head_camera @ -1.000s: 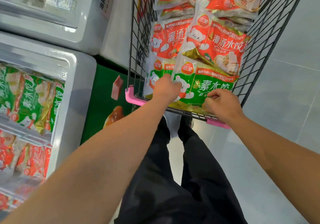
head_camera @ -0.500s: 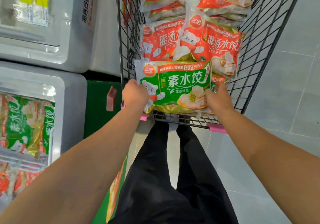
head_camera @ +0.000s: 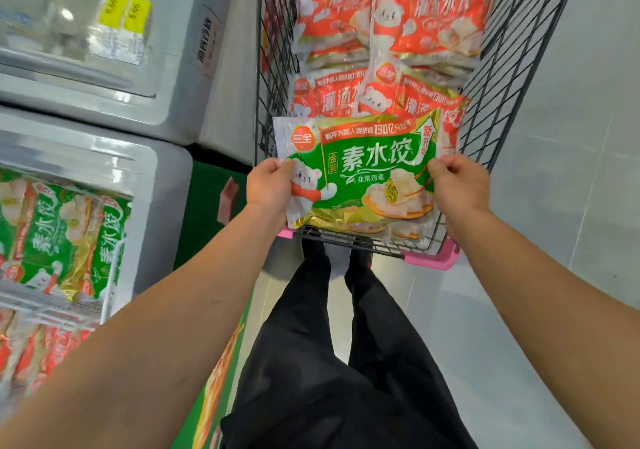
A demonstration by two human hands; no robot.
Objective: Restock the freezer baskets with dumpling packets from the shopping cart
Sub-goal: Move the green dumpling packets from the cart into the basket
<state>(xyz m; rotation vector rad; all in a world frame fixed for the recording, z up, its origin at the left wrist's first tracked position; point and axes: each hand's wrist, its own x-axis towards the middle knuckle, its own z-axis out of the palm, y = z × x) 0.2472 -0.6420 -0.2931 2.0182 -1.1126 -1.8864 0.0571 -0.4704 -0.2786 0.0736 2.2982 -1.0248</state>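
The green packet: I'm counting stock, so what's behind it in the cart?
Red dumpling packets fill the cart behind the green packet; any beneath it are hidden.

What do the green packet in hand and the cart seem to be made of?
Green dumpling packet: glossy printed plastic film, judging by its sheen, crinkles and partly clear lower edge. Shopping cart: dark metal wire grid, probably coated; pink corner pieces look like plastic.

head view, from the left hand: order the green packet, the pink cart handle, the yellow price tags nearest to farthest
From the left hand:
1. Green packet: gripped by its left edge, and by the right hand at the other.
2. Pink cart handle: just below the hand, on the cart's near rim.
3. Yellow price tags: far upper left, on the freezer lid.
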